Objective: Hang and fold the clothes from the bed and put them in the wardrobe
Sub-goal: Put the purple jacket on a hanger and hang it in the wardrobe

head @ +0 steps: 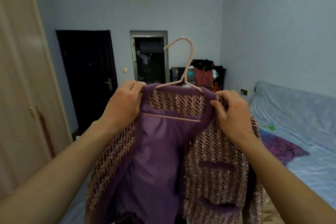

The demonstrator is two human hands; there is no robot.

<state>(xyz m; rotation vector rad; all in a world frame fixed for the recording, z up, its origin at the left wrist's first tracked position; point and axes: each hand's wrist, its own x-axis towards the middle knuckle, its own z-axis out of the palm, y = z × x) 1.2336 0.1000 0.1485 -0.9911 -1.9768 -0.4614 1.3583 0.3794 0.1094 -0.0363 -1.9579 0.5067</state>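
Observation:
I hold a purple-lined tweed jacket [214, 152] up in front of me at chest height. A pink hanger [187, 71] sits inside its collar, hook pointing up, and its lower bar shows across the lining. My left hand [125, 103] grips the jacket's left shoulder at the collar edge. My right hand [231, 111] pinches the right shoulder fabric. The jacket front hangs open, with two purple-trimmed pockets on the right panel. The beige wardrobe [20, 85] stands at my left with its doors closed.
The bed [298, 129] with a pale blue sheet lies to my right; a purple garment [281, 147] rests on it. A dark door [89, 78] and an open doorway [151, 58] are ahead. A cluttered dark shelf with clothes [205, 74] stands in the far corner.

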